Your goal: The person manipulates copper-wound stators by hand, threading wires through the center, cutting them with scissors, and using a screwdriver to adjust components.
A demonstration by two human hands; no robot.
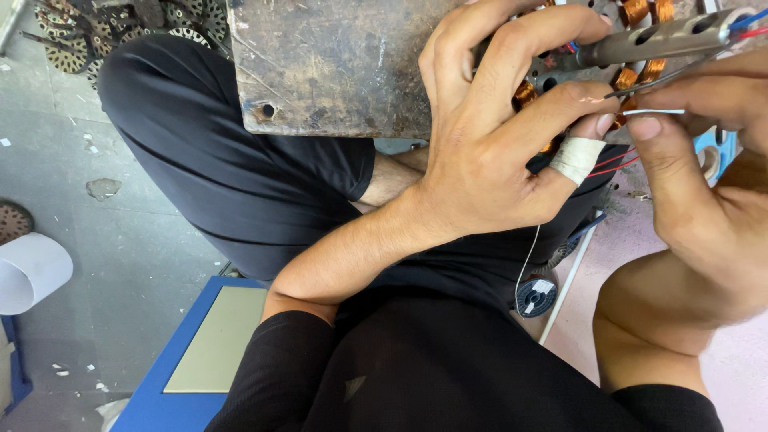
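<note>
Grip, left: your left hand is closed over the motor stator, fingers curled across its copper coils, bandaged thumb pressed at the lower edge.
Grip, right: your right hand pinches thin wire leads between thumb and forefinger, just right of the left thumb.
Stator place: under the left grip, resting on the worn wooden desk at its right end, above your lap.
Handling: judged heavy and stiff in its steel core; the copper windings look fragile and easily nicked, so hold it by the metal core, not by the coils. Leads are light, limp and prone to slip.
Shaft: a grey metal spindle juts right, above the right grip.
Labels: a small dark thread spool with a pale rectangular label lies below the left grip; a white paper roll sits far left on the floor; a blue-edged flat tray lies below left.
</note>
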